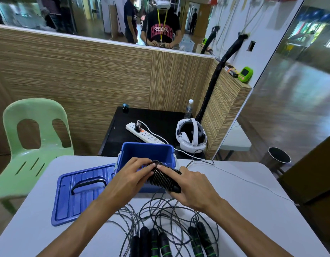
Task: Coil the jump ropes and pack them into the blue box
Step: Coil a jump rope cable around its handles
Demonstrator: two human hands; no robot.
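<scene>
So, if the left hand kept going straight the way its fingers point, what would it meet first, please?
Probably the black jump-rope bundle its fingers already touch, then the blue box behind it.

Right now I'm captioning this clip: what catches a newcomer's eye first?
Both hands, left hand and right hand, hold a tightly coiled black jump rope bundle over the open blue plastic box. Loose black ropes with green-banded handles sprawl nearest the camera.

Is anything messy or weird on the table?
Yes. The loose jump ropes lie in a tangled heap at the near edge, cords crossing each other. The blue box is open, its lid lying flat beside it. Both hands hold one wound bundle over the box.
</scene>
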